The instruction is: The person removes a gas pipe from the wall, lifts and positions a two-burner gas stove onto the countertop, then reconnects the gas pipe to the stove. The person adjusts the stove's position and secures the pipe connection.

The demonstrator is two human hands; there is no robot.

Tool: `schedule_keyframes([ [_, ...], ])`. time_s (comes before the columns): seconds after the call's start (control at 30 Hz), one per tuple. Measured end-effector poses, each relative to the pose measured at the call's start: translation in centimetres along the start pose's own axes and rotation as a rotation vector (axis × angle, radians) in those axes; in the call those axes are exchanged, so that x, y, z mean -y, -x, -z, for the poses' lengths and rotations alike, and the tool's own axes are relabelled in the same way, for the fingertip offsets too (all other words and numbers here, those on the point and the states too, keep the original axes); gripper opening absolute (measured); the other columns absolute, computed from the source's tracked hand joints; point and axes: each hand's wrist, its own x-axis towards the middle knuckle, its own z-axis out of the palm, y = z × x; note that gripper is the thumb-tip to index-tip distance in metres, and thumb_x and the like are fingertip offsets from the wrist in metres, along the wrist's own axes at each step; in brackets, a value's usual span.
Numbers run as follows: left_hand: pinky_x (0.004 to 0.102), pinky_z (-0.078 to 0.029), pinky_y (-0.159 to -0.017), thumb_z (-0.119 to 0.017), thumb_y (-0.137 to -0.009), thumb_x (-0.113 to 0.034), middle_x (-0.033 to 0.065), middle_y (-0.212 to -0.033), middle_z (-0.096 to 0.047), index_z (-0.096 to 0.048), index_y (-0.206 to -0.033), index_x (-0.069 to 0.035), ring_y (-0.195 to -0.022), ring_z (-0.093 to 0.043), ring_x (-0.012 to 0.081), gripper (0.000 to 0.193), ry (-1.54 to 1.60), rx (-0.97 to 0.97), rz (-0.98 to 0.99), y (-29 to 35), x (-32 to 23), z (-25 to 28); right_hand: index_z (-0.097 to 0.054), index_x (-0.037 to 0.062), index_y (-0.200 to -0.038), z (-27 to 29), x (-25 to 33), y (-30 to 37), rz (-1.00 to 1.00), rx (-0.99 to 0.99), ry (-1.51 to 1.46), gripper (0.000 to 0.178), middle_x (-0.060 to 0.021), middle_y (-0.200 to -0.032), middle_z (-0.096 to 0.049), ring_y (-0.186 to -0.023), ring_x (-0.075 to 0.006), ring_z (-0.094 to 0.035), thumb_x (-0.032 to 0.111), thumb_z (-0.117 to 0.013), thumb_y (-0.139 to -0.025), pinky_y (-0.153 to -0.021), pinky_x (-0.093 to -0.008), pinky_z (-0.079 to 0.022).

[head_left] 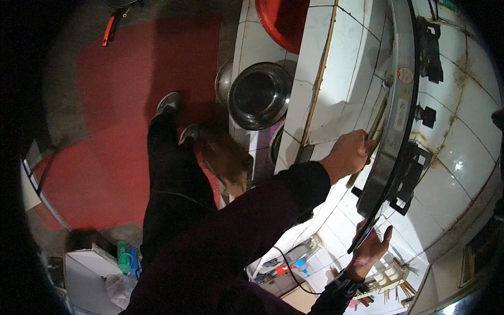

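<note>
A gas stove [386, 142] with a dark glass edge and a grey metal body stands tilted on a white-tiled counter. My left hand [347, 154] is closed round a thin brownish tube-like piece [379, 118] running along the stove's lower side. Whether this piece is fixed to the stove I cannot tell. At the stove's near corner, my right hand [370, 249] is turned palm up, its fingers against the edge and partly hidden, thumb apart. Black pan supports [409, 178] stick out on the stove's far side.
A metal basin [260, 96] and a red basin [283, 21] are left of the counter [336, 79]. A brown furry animal [226, 157] is beside my feet on the red mat [115, 121]. A rack of utensils [388, 278] and a bottle [302, 266] are at lower right.
</note>
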Motion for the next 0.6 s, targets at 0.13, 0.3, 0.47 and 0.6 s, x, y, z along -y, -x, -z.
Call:
schedule_keyframes([
  [0.13,0.0382,-0.057,-0.066,-0.057,-0.104,-0.025,0.0190,-0.081,-0.068,-0.060,-0.110,0.004,-0.073,-0.070,0.0251,0.030,-0.345,-0.252,-0.184,0.4,0.4,0.8,-0.044,-0.0104,-0.137,0.3,-0.1,0.0,-0.058,0.059,-0.023,0.074,-0.0271,-0.132,-0.056,-0.116,-0.0366,-0.061,0.052,-0.056,-0.097,-0.103,-0.0517,-0.050],
  [0.3,0.0402,-0.059,-0.055,-0.062,-0.094,-0.010,0.0166,-0.073,-0.069,-0.061,-0.106,0.003,-0.066,-0.072,0.0287,0.018,-0.952,-0.404,-0.242,1.9,0.3,1.9,-0.041,-0.0115,-0.139,-0.3,-1.5,-0.4,-0.041,0.066,0.063,0.075,-0.0305,-0.140,-0.052,-0.118,-0.0407,-0.060,0.049,-0.057,-0.098,-0.101,-0.0528,-0.051],
  [0.47,0.0419,-0.058,-0.052,-0.061,-0.093,-0.007,0.0174,-0.069,-0.067,-0.056,-0.116,0.005,-0.061,-0.071,0.0305,0.026,-0.781,-0.403,-0.290,1.7,0.5,2.2,-0.048,-0.0073,-0.136,-1.2,-2.3,-0.4,-0.017,-0.024,0.086,0.074,-0.0274,-0.126,-0.060,-0.102,-0.0395,-0.064,0.054,-0.059,-0.095,-0.087,-0.0479,-0.059],
  [0.6,0.0455,-0.055,-0.053,-0.061,-0.096,-0.014,0.0169,-0.066,-0.065,-0.052,-0.115,0.001,-0.063,-0.070,0.0342,0.027,-0.487,-0.350,-0.287,1.5,0.8,2.7,-0.052,-0.0049,-0.135,-2.2,-2.3,0.0,-0.010,-0.047,0.079,0.077,-0.0259,-0.122,-0.062,-0.100,-0.0384,-0.065,0.061,-0.058,-0.094,-0.082,-0.0483,-0.059],
])
